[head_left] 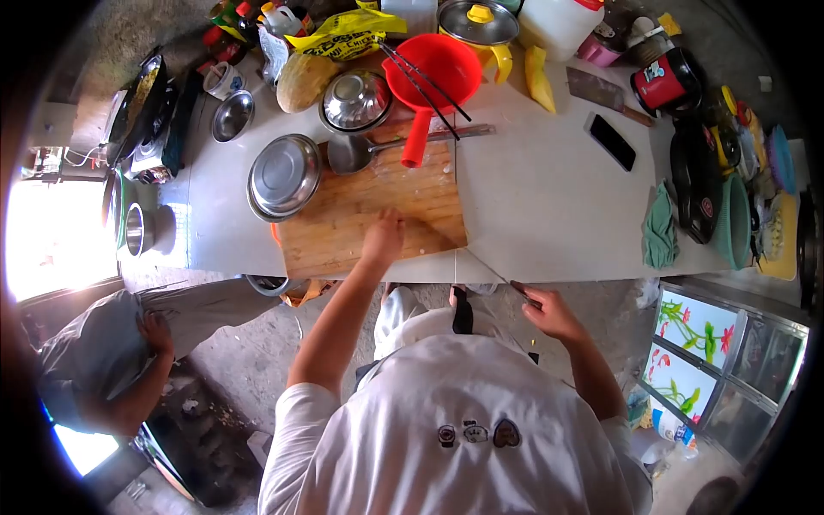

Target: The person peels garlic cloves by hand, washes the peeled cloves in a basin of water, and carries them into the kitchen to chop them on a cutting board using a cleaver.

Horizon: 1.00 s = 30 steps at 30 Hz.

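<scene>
My left hand rests over the wooden cutting board, its fingers drawn together; whatever they may hold is hidden. In my right hand, past the table's front edge, the dark handle of a knife is gripped. The thin blade points up and left toward the board's near right corner. Across the board's far edge lies a metal ladle. An upside-down steel bowl overlaps the board's left side. Beyond the board, a red plastic ladle carries dark chopsticks across its top.
Behind the board sit another steel bowl, a melon and a lidded pot. On the right lie a cleaver, a phone and a green cloth. Another person's arm is at lower left.
</scene>
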Each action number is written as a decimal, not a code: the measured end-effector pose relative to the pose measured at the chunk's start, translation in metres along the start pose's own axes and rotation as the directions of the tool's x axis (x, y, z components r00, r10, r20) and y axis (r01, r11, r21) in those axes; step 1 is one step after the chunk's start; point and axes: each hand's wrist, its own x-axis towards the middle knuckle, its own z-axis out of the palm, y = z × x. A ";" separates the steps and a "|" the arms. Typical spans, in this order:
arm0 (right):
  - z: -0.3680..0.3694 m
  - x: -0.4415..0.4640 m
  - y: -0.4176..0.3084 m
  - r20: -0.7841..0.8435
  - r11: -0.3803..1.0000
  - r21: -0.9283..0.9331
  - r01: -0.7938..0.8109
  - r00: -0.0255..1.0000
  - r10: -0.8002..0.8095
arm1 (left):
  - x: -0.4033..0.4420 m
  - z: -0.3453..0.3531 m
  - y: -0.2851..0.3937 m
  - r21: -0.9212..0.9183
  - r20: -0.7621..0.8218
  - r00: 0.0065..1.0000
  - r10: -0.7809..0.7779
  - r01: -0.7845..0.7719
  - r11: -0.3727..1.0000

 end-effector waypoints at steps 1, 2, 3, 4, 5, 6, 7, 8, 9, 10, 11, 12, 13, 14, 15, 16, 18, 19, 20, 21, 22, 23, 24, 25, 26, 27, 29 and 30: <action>-0.006 -0.003 -0.005 0.019 0.990 -0.004 -0.138 0.990 0.138 | 0.002 0.007 0.008 0.149 -0.053 0.990 0.130 -0.121 0.981; -0.008 -0.005 -0.002 0.014 0.992 -0.006 -0.129 0.992 0.129 | 0.005 0.013 0.012 0.300 -0.086 0.961 0.264 -0.228 0.926; -0.009 -0.008 0.002 -0.024 0.990 -0.002 -0.141 0.990 0.141 | 0.008 0.017 0.016 0.340 -0.029 0.976 0.215 -0.193 0.920; -0.009 -0.011 0.006 -0.061 0.988 0.003 -0.154 0.986 0.153 | 0.009 0.020 0.017 0.344 -0.037 0.975 0.221 -0.195 0.918; -0.008 -0.013 0.012 -0.066 0.989 0.003 -0.145 0.987 0.145 | 0.007 0.020 0.022 0.367 -0.121 0.939 0.322 -0.259 0.894; -0.006 -0.015 0.020 -0.086 0.992 0.011 -0.123 0.989 0.123 | 0.006 0.020 0.026 0.395 -0.200 0.885 0.420 -0.319 0.862; -0.004 -0.017 0.027 -0.105 0.995 0.019 -0.102 0.989 0.103 | 0.004 0.020 0.028 0.399 -0.202 0.882 0.425 -0.322 0.859; -0.003 -0.020 0.033 -0.109 0.995 0.021 -0.098 0.989 0.099 | 0.002 0.016 0.031 0.374 -0.190 0.891 0.413 -0.323 0.869; -0.002 -0.022 0.038 -0.105 0.995 0.039 -0.086 0.990 0.090 | 0.001 0.013 0.035 0.349 -0.177 0.899 0.401 -0.323 0.880; -0.003 -0.023 0.041 -0.101 0.996 0.057 -0.075 0.992 0.081 | 0.004 0.009 0.039 0.352 -0.178 0.897 0.405 -0.327 0.877; -0.004 -0.025 0.043 -0.105 0.996 0.059 -0.072 0.991 0.078 | 0.007 0.004 0.046 0.365 -0.230 0.883 0.408 -0.310 0.878; -0.005 -0.027 0.044 -0.090 0.995 0.050 -0.083 0.992 0.087 | 0.011 0.001 0.052 0.378 -0.283 0.867 0.411 -0.293 0.878; -0.006 -0.028 0.045 -0.075 0.995 0.041 -0.094 0.992 0.097 | 0.018 0.000 0.057 0.380 -0.283 0.865 0.414 -0.296 0.876; -0.007 -0.029 0.045 -0.077 0.995 0.043 -0.092 0.992 0.095 | 0.028 0.000 0.062 0.166 -0.355 0.914 0.194 -0.143 0.976; -0.007 -0.030 0.044 -0.073 0.994 0.050 -0.097 0.992 0.101 | 0.038 -0.001 0.066 -0.064 -0.375 0.926 -0.042 0.020 0.998; -0.008 -0.030 0.043 -0.069 0.993 0.057 -0.103 0.992 0.107 | 0.050 -0.004 0.069 -0.062 -0.375 0.926 -0.040 0.018 0.998; -0.009 -0.031 0.042 -0.075 0.994 0.070 -0.082 0.993 0.087 | 0.072 -0.010 0.078 -0.200 -0.354 0.920 -0.169 0.102 0.974; -0.010 -0.032 0.042 -0.079 0.995 0.081 -0.062 0.995 0.068 | 0.077 -0.013 0.084 -0.238 -0.340 0.922 -0.188 0.109 0.965; -0.010 -0.033 0.042 -0.082 0.995 0.078 -0.060 0.994 0.067 | 0.079 -0.010 0.081 -0.240 -0.341 0.922 -0.185 0.105 0.965; -0.010 -0.034 0.043 -0.088 0.995 0.069 -0.070 0.993 0.076 | 0.081 -0.006 0.076 -0.185 -0.351 0.926 -0.139 0.077 0.980; -0.009 -0.034 0.044 -0.094 0.995 0.059 -0.078 0.992 0.084 | 0.082 -0.003 0.071 -0.129 -0.359 0.929 -0.092 0.048 0.990; -0.009 -0.034 0.045 -0.096 0.996 0.058 -0.075 0.992 0.080 | 0.080 -0.001 0.077 -0.129 -0.362 0.928 -0.090 0.045 0.991; -0.008 -0.035 0.047 -0.093 0.991 0.056 -0.120 0.988 0.125 | 0.077 0.004 0.089 -0.178 -0.288 0.945 -0.153 0.104 0.979; -0.008 -0.035 0.048 -0.092 0.985 0.053 -0.166 0.981 0.170 | 0.076 0.008 0.101 -0.221 -0.209 0.955 -0.212 0.165 0.961; -0.007 -0.036 0.048 -0.093 0.985 0.052 -0.164 0.981 0.168 | 0.077 0.012 0.112 -0.222 -0.211 0.954 -0.211 0.163 0.961; -0.007 -0.037 0.048 -0.102 0.981 0.080 -0.177 0.978 0.185 | 0.077 0.016 0.124 -0.207 -0.175 0.962 -0.211 0.173 0.963; -0.010 -0.036 0.047 -0.119 0.978 0.100 -0.185 0.973 0.196 | 0.086 0.031 0.136 -0.199 -0.143 0.969 -0.203 0.173 0.965; -0.011 -0.037 0.045 -0.140 0.980 0.087 -0.178 0.972 0.188 | 0.092 0.042 0.137 -0.285 -0.106 0.973 -0.206 0.169 0.944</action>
